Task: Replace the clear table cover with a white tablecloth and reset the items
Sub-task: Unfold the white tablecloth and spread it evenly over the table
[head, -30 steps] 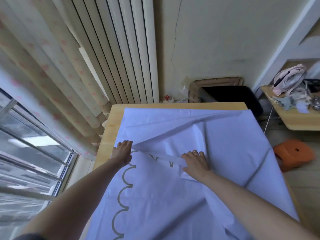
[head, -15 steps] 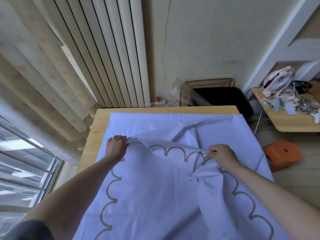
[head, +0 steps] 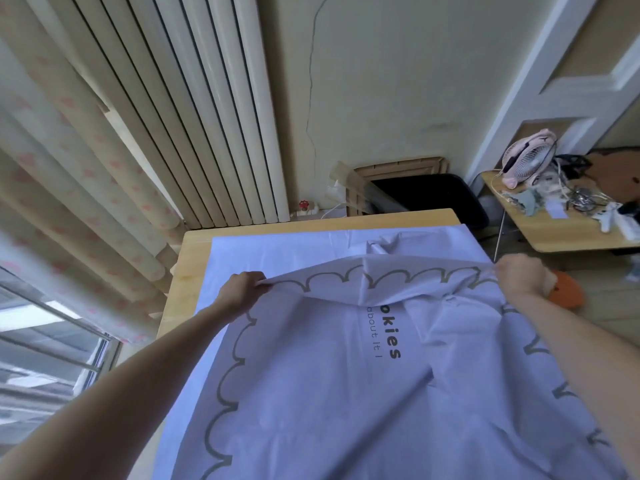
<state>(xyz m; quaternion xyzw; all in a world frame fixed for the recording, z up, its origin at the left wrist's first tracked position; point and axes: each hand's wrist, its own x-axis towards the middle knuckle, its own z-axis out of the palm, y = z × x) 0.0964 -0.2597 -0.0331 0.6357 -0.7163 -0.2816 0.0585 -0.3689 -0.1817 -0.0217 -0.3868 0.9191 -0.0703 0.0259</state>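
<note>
White cloth with a grey scalloped border fills the near view. The tablecloth (head: 346, 393) is draped over the wooden table (head: 188, 268), and its upper layer runs from the near edge up to both hands. Dark printed letters sit near its middle, partly hidden by a fold. The left hand (head: 242, 289) grips the turned-over edge at the cloth's left side, its fingers curled round the fabric and its knuckles up. Well apart to the right, the right hand (head: 517, 275) clenches a bunch of the same edge, out past the table's right side. Between the hands the edge is raised and sags a little, showing the scallops. Beyond it a lower layer lies flat on the table, creased towards the right. It stops short of the far rim, so bare wood shows along the far and left sides. Farther off, a white radiator (head: 214, 116) stands against the wall. At the right is a side table (head: 554, 239) with a pink fan (head: 530, 161) on it.
</note>
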